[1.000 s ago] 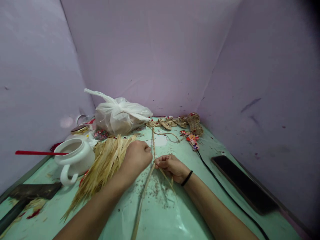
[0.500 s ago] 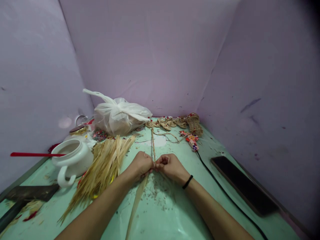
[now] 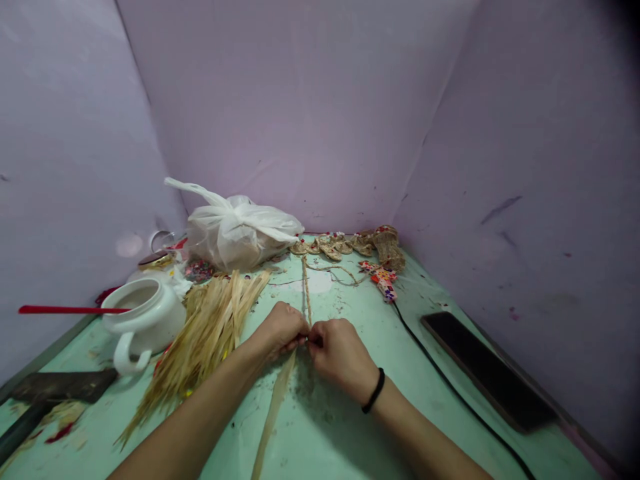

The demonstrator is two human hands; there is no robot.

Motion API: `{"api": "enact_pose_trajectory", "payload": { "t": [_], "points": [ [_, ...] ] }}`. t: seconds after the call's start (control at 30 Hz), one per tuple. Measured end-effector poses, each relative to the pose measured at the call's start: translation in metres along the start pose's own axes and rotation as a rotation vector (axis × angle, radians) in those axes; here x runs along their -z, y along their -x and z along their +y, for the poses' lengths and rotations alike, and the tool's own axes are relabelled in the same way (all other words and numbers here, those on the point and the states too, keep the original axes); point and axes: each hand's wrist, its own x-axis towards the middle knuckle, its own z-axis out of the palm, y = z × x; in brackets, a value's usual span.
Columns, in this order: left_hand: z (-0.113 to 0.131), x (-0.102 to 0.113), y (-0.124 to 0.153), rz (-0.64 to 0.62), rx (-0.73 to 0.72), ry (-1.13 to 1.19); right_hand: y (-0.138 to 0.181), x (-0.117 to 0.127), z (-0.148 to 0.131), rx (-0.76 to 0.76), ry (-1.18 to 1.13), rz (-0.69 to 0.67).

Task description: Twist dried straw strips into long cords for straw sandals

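Note:
A twisted straw cord [image 3: 307,293] runs from the back of the table toward me, and its near end disappears between my fingers. My left hand [image 3: 284,328] is closed on the cord, thumb and fingertips pinched together. Right against it, my right hand [image 3: 341,353] pinches at the same spot; the fingertips hide exactly what they grip there. From under the left hand a flat, pale straw strip [image 3: 273,420] trails down to the front edge of the view. To the left lies a fanned bundle of dry straw strips [image 3: 210,333].
A white pot [image 3: 145,317] with a red stick [image 3: 70,309] stands left, near a dark-bladed tool [image 3: 65,387]. A tied plastic bag [image 3: 240,230] and braided straw pieces [image 3: 335,247] sit at the back. On the right are a patterned object with a cable [image 3: 385,283] and a phone [image 3: 490,370].
My right hand has turned over, its back now facing up more, and sits slightly lower at the cord's end. The left hand has barely moved.

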Motion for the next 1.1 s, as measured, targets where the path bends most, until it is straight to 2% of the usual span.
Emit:
{"api": "enact_pose_trajectory", "payload": {
  "t": [0.07,0.13,0.2,0.27,0.33,0.4,0.47,0.6,0.73,0.93,1.1],
  "points": [
    [-0.003,0.006,-0.004,-0.069,-0.05,0.039,-0.002,0.001,0.005,-0.002,-0.053,-0.045],
    [-0.006,0.011,-0.008,-0.12,-0.063,0.075,-0.007,0.005,0.013,-0.066,-0.16,-0.076],
    [-0.009,0.015,-0.011,-0.157,-0.073,0.093,-0.013,0.01,0.02,-0.188,-0.348,-0.045],
    [-0.01,0.017,-0.012,-0.178,-0.078,0.097,-0.018,0.013,0.023,-0.352,-0.633,-0.034],
    [-0.01,0.017,-0.011,-0.183,-0.086,0.101,-0.019,0.012,0.02,-0.479,-0.937,-0.154],
    [-0.009,0.016,-0.011,-0.179,-0.095,0.103,-0.018,0.006,0.015,-0.52,-1.12,-0.298],
    [-0.008,0.015,-0.01,-0.181,-0.102,0.089,-0.017,0.0,0.011,-0.503,-1.12,-0.312],
    [-0.007,0.014,-0.007,-0.186,-0.095,0.041,-0.018,-0.011,0.015,-0.438,-0.865,-0.163],
    [-0.002,0.017,-0.001,-0.218,-0.11,-0.113,-0.022,-0.014,0.024,-0.377,-0.753,-0.126],
    [0.006,0.018,0.01,-0.021,-0.065,-0.548,-0.022,-0.018,0.027,-0.376,-0.774,-0.146],
    [0.01,-0.008,0.028,0.173,-0.093,-0.775,-0.02,-0.023,0.025,-0.437,-0.901,-0.109]
  ]
}}
